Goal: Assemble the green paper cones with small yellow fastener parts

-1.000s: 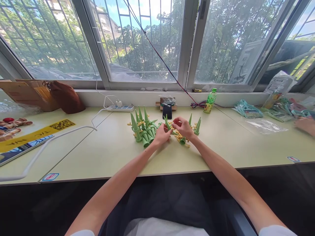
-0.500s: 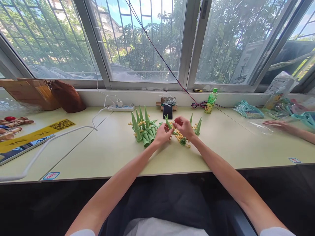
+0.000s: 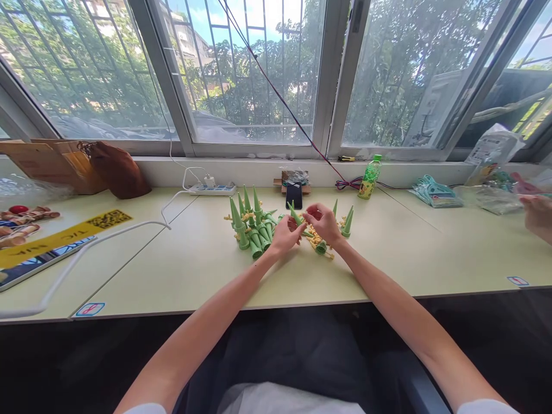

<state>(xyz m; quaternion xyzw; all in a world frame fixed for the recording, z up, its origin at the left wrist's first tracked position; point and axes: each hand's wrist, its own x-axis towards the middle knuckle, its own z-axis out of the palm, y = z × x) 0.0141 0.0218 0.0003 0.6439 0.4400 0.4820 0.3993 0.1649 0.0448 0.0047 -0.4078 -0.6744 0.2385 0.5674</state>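
Note:
Over the middle of the table, my left hand [image 3: 286, 234] is closed on a green plastic cone [image 3: 295, 214], whose tip points up and to the left. My right hand [image 3: 322, 223] meets it at the cone's base, thumb and fingers pinched together; what sits between them is too small to make out. Several green cones [image 3: 242, 229] with small yellow pieces stand and lie left of my hands. Beneath and beside my right hand lie a pile of yellow pieces [image 3: 315, 236] and a cone on its side [image 3: 321, 248]. Another cone [image 3: 347, 223] stands upright to the right.
Behind my hands a phone [image 3: 294, 195] leans on a small box. A green drink bottle [image 3: 370, 177] and a power strip [image 3: 213, 189] stand along the wall. At the right edge another person's hand [image 3: 538, 215] is near plastic bags. A white cable [image 3: 90, 244] crosses the left side.
My hands stay almost in place around the cone. At the right, the other person's hand has drawn back toward the edge and up from the table.

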